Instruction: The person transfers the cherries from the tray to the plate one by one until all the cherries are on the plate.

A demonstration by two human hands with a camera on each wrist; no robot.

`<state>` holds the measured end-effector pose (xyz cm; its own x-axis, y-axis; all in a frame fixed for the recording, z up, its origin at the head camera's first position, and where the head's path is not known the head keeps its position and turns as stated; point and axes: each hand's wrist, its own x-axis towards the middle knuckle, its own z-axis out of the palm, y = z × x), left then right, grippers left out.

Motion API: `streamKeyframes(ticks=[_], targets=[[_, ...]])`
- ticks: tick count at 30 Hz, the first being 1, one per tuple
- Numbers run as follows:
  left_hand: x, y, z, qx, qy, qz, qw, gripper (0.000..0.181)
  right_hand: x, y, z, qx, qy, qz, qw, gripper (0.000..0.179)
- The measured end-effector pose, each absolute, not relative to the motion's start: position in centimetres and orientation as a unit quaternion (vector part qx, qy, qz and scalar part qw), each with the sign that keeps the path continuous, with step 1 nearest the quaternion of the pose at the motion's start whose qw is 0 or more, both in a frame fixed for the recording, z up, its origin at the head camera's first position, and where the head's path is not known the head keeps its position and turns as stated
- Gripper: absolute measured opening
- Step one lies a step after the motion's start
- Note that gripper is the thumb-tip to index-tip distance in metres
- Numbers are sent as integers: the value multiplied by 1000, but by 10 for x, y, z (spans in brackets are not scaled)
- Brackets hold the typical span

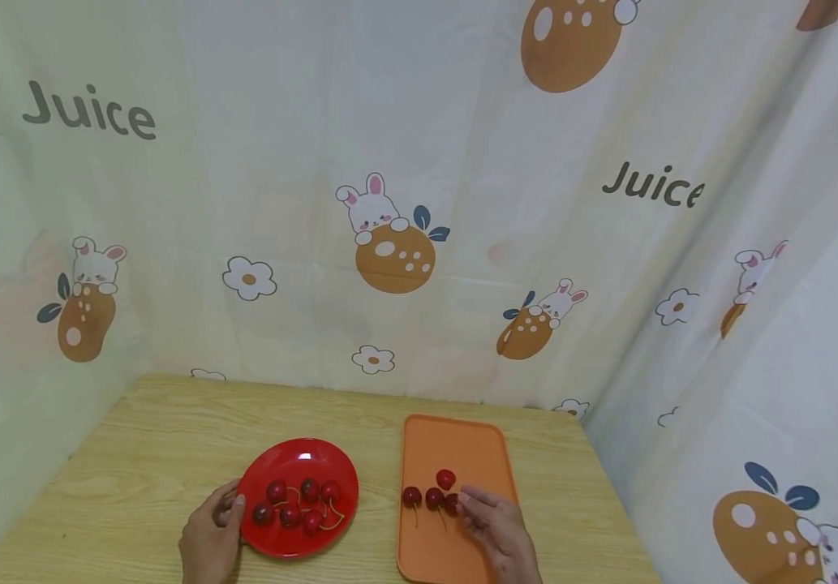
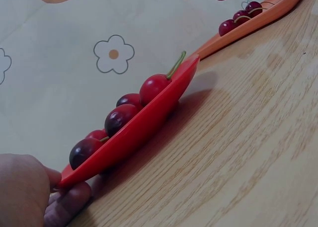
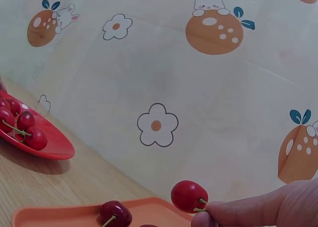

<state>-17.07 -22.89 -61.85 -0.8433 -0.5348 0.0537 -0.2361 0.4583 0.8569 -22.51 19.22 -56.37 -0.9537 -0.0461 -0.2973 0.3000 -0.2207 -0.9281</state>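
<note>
My left hand (image 1: 212,531) grips the left rim of a red plate (image 1: 294,454), thumb on top and fingers beneath in the left wrist view. Several dark red cherries (image 2: 121,118) lie in the plate, some with green stems. Over an orange tray (image 1: 455,442), my right hand (image 1: 495,527) pinches a bright red cherry (image 3: 189,196) by its short stem between thumb and forefinger. That cherry hangs above the tray in both wrist views. Below it, 3 darker cherries (image 1: 412,497) sit in a row across the tray, stems pointing toward the near side.
Both the plate and the tray stand on a light wooden table (image 1: 192,430), the tray to the right of the plate with a strip of table between them. A pale curtain (image 1: 280,203) printed with rabbits, fruit and flowers hangs behind the table and along its sides.
</note>
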Motion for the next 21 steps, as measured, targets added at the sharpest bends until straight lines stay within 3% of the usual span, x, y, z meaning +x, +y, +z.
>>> streamKeyframes(ticks=[21], targets=[[-170, -233, -619, 212, -844, -469, 150, 41, -230, 167, -559, 54, 631, -761, 140, 40]])
